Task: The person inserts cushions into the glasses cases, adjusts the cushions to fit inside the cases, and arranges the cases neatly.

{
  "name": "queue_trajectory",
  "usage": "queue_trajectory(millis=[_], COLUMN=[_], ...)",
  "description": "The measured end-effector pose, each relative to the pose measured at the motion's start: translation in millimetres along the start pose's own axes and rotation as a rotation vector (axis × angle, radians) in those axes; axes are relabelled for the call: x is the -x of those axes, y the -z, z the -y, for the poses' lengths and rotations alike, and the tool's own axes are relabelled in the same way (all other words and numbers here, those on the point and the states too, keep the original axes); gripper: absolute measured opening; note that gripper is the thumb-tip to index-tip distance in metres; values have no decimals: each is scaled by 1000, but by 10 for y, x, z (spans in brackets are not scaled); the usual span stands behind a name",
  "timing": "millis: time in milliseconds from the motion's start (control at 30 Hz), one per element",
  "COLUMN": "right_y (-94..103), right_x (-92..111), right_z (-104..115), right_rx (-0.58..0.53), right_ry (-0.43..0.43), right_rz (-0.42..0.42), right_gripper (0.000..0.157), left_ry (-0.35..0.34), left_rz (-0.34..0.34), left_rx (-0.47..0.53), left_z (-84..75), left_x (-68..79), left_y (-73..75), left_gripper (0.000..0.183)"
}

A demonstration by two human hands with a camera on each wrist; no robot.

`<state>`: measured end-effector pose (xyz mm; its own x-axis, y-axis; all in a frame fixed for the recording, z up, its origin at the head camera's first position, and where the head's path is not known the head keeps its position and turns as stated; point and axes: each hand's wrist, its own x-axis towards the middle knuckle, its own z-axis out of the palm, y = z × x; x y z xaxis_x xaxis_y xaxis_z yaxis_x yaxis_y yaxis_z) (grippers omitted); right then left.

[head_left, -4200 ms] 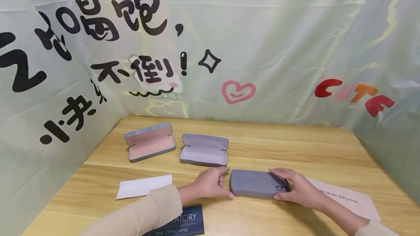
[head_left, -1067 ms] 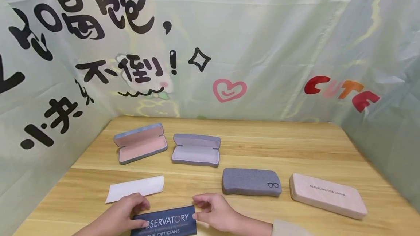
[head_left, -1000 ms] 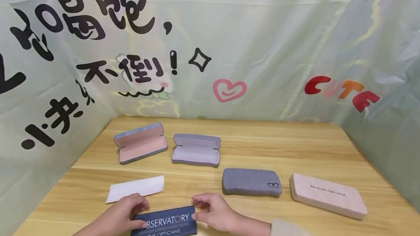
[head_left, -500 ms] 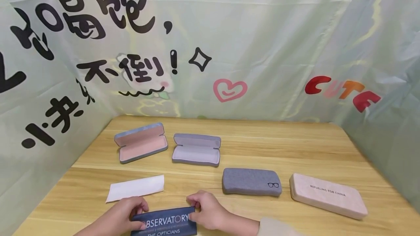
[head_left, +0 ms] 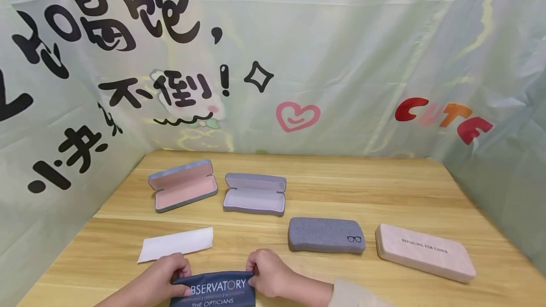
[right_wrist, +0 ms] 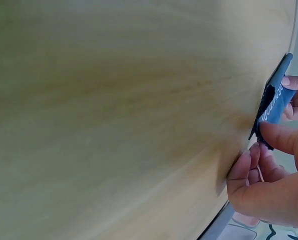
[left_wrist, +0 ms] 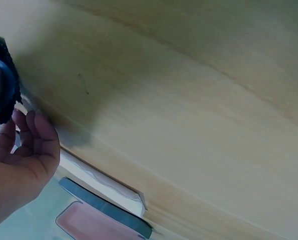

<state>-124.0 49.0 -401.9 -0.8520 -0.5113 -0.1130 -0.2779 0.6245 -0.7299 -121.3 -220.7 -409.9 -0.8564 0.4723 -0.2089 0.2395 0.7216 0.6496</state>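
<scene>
While pinching the lettered navy cloth (head_left: 219, 292) at its left end with left grip (head_left: 168, 274) and right end with right grip (head_left: 269, 273), holds it at the near side of the tabletop (head_left: 362, 184), close to the white sheet (head_left: 177, 244).

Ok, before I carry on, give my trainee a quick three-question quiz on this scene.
1. How many open cases stand on the table?
2. True or false: the right hand grips the closed pink case.
3. Fill in: printed on the closed grey case is a pair of ____.

Key: 1: two. 2: false; it pinches the navy cloth. 3: glasses.
</scene>
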Motion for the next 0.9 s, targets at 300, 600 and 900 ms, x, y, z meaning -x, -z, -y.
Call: queue_trajectory(millis=[300, 600, 900], right_y=[61, 112, 110], right_x=[27, -9, -26], right_z=[-57, -87, -136], right_rx=[-87, -127, -181], right_ry=[55, 46, 76], right_rz=[-67, -96, -131], right_gripper=[14, 12, 9], left_ry=[0, -18, -58], left_rz=[-38, -86, -116], left_rx=[53, 15, -14], left_z=[-82, -124, -151], left_x=[-17, -66, -68], left_y=[-27, -35, -49], left_gripper=[22, 18, 15])
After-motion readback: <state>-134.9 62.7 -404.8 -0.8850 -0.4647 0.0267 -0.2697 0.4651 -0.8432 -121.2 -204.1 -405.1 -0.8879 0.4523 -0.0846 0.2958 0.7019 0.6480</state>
